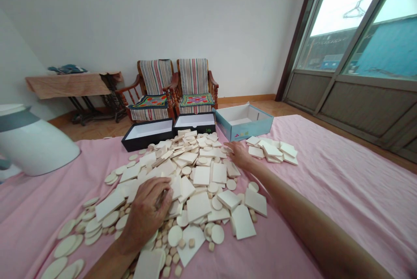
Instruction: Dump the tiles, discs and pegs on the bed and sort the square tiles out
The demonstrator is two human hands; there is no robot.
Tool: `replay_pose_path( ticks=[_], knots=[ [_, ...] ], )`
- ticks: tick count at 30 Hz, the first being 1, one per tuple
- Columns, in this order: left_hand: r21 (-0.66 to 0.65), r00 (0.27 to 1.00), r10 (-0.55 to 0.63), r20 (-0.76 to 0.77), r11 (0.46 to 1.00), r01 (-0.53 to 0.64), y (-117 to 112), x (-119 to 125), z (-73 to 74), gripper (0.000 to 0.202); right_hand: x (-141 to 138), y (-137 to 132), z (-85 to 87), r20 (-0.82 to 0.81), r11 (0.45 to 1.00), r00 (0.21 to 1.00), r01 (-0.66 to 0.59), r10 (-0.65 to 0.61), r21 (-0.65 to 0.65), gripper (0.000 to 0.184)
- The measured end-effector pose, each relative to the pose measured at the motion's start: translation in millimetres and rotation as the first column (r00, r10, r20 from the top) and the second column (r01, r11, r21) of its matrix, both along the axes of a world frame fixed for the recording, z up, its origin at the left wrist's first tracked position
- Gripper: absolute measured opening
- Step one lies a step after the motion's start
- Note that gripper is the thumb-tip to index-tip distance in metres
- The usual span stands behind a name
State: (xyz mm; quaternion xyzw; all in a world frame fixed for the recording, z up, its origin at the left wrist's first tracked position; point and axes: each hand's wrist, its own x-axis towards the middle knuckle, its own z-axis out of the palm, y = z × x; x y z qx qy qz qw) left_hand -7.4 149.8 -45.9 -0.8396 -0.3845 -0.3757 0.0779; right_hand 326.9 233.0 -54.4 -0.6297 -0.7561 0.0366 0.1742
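A big heap of pale wooden pieces [198, 205] lies on the pink cloth: square tiles, round discs [217, 234] and small cubes [192, 243]. My left hand [148, 209] is over the heap's left-middle part, fingers curled toward the thumb; a square tile [176, 188] is right at the fingertips. Whatever the curled fingers hold, if anything, is hidden. Across at the heap's far right edge, my right hand [240, 155] has its fingers stretched out, touching pieces there. A smaller group of square tiles [273, 149] sits apart, just right of that hand.
Beyond the heap stand two black boxes with white insides [148, 136] [195, 122] and a light blue box [250, 129]. A white and grey jug [35, 140] is at the left. Two wooden armchairs [193, 81] and a cloth-covered table [68, 84] are farther back.
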Motion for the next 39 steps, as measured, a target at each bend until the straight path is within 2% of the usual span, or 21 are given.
replay_pose_path(
  ticks=[4, 8, 12, 16, 18, 21, 23, 26, 28, 31, 34, 36, 39],
  knots=[
    [-0.005, 1.000, 0.000, 0.006, 1.000, 0.000, 0, -1, -1.0, 0.004, -4, 12, -4.9, 0.023, 0.998, 0.999, -0.026, 0.027, -0.063, 0.039],
    [-0.013, 1.000, -0.004, 0.010, 1.000, 0.004, -1, -1, -1.0, 0.003, -6, 11, -6.6, 0.026, 0.997, 0.999, 0.028, -0.027, -0.067, 0.027],
    [-0.018, 1.000, 0.001, 0.011, 1.000, -0.001, -2, 0, -0.4, 0.003, -5, 4, -6.4, -0.016, 0.994, 0.996, 0.092, -0.093, -0.054, 0.024],
    [-0.022, 1.000, 0.015, 0.014, 1.000, -0.015, -3, 0, 0.4, 0.004, 1, 0, 3.0, -0.117, 0.981, 0.976, 0.177, -0.186, -0.085, 0.017],
    [-0.031, 1.000, 0.024, 0.014, 0.999, -0.024, -4, 1, 0.9, 0.005, -2, 1, 12.6, -0.176, 0.980, 0.966, 0.170, -0.187, -0.105, 0.013],
    [-0.045, 1.000, 0.029, 0.008, 0.999, -0.028, -4, 2, 2.2, 0.007, -23, 2, 30.1, -0.257, 0.991, 0.960, 0.091, -0.115, -0.101, 0.013],
    [-0.045, 1.000, 0.027, 0.007, 0.999, -0.027, -4, 2, 3.1, 0.007, -42, 1, 41.5, -0.339, 0.997, 0.941, -0.021, -0.004, -0.072, 0.016],
    [-0.041, 1.000, 0.019, 0.004, 0.999, -0.019, -4, 2, 4.1, 0.007, -60, -6, 53.5, -0.500, 0.976, 0.843, -0.215, 0.199, 0.027, 0.030],
    [-0.043, 1.000, 0.016, 0.001, 0.999, -0.016, -4, 2, 4.1, 0.006, -55, -15, 56.1, -0.538, 0.968, 0.810, -0.242, 0.235, 0.058, 0.029],
    [-0.045, 1.000, 0.017, 0.000, 0.999, -0.017, -4, 2, 3.1, 0.005, -28, -34, 51.6, -0.466, 0.978, 0.870, -0.204, 0.161, -0.043, 0.024],
    [-0.031, 1.000, 0.014, 0.004, 0.999, -0.014, -4, 2, 1.7, 0.005, -1, -55, 41.8, -0.352, 0.965, 0.926, -0.207, 0.139, -0.162, 0.044],
    [-0.016, 1.000, 0.016, 0.009, 1.000, -0.016, -4, 1, 1.1, 0.004, 8, -66, 35.1, -0.294, 0.955, 0.941, -0.228, 0.166, -0.192, 0.057],
    [-0.008, 1.000, 0.018, 0.008, 1.000, -0.018, -3, 0, 0.9, 0.005, 10, -72, 27.5, -0.276, 0.947, 0.939, -0.261, 0.204, -0.188, 0.060]
  ],
)
